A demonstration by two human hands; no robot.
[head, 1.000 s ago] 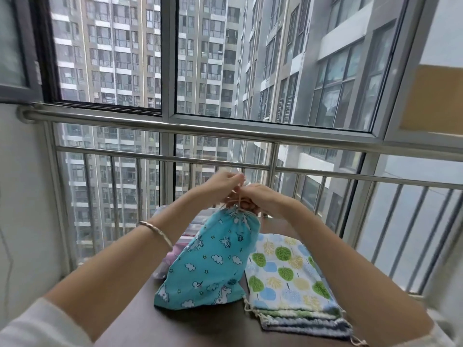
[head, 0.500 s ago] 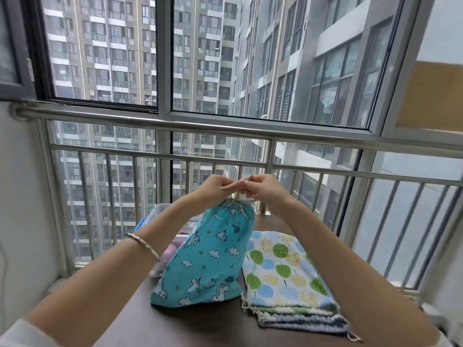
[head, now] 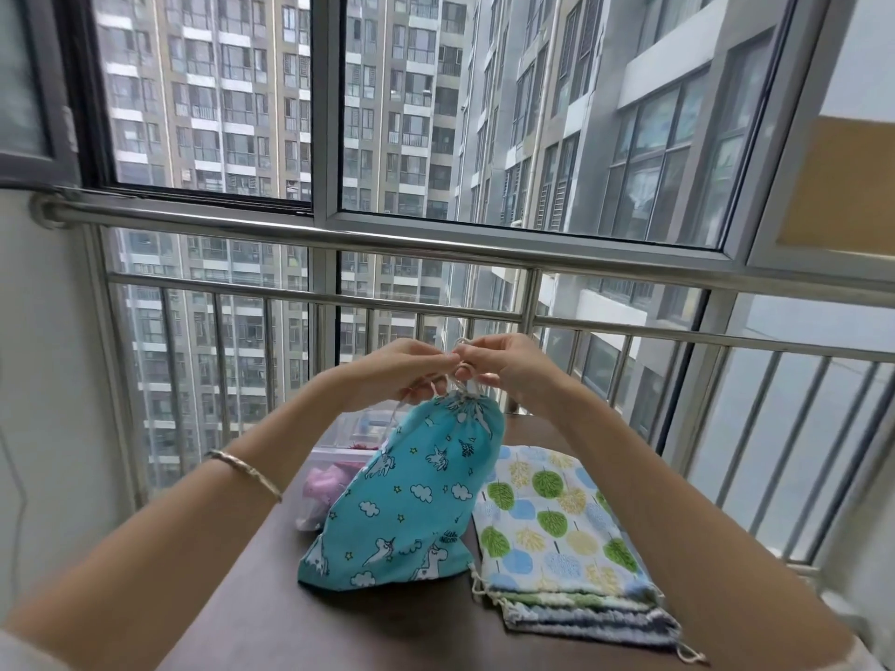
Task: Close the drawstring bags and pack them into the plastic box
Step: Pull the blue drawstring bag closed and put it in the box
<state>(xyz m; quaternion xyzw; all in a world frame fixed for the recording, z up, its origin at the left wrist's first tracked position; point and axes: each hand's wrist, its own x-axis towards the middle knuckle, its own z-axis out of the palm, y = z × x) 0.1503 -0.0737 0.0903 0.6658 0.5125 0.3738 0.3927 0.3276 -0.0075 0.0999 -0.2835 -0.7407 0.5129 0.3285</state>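
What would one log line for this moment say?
step: closing blue unicorn bag | mouth: gathered shut | left hand: pinches drawstring | right hand: pinches drawstring | plastic box: behind bag, partly hidden

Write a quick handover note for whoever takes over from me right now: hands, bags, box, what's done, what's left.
Left hand: pinches the drawstring above the unicorn bag.
Right hand: pinches the same drawstring, fingertips close to the left's.
Unicorn bag: upright on the table, neck gathered.
Flat bags: stacked on the table to its right.
Plastic box: behind the unicorn bag, with something pink inside.
Done: unicorn bag's neck drawn in.
Left: probably finish its tie, box it, then handle the stack.
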